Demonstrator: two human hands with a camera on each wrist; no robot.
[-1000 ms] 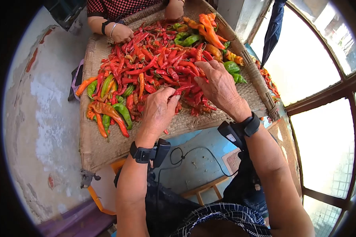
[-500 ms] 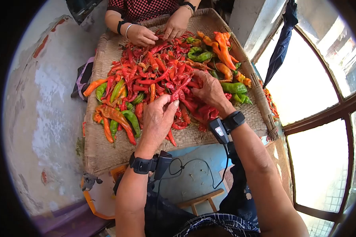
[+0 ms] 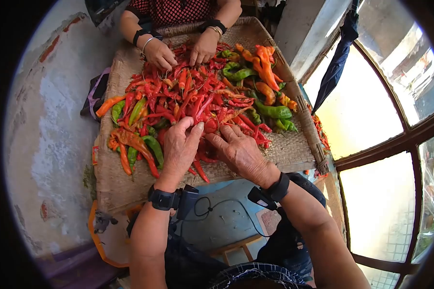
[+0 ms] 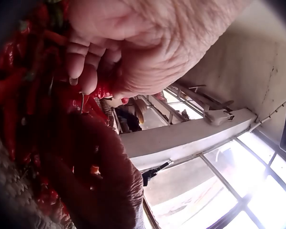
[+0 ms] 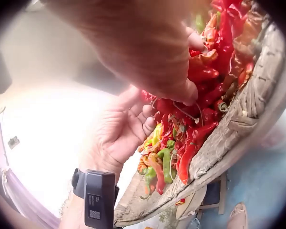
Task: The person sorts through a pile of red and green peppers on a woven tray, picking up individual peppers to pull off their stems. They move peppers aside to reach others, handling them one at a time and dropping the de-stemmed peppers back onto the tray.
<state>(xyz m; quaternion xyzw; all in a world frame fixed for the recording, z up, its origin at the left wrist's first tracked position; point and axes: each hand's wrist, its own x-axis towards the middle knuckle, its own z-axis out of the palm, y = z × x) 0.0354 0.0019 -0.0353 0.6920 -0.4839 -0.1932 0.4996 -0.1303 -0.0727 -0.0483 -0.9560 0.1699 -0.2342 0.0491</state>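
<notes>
Red peppers (image 3: 181, 89) lie heaped on a woven tray (image 3: 144, 188). My left hand (image 3: 179, 150) is at the heap's front, its thumb and forefinger pinching a red pepper (image 3: 203, 107); the left wrist view shows this hand (image 4: 143, 43) with curled fingers and red between them and the thumb. Close beside it, my right hand (image 3: 243, 156) reaches palm down over the front peppers, thumb and forefinger apart. In the right wrist view its thumb and a fingertip (image 5: 196, 39) touch red peppers. Its other fingertips are hidden.
Across the tray another person's hands (image 3: 160, 54) touch the heap. Green peppers (image 3: 275, 111) and orange ones (image 3: 264, 65) lie at the right, mixed peppers (image 3: 135, 139) at the left. A folded umbrella (image 3: 336, 62) hangs by the window.
My right hand has moved toward me and left, from the heap's right side to its front edge. My left hand stays near the front. The other person's hands have shifted among the far peppers.
</notes>
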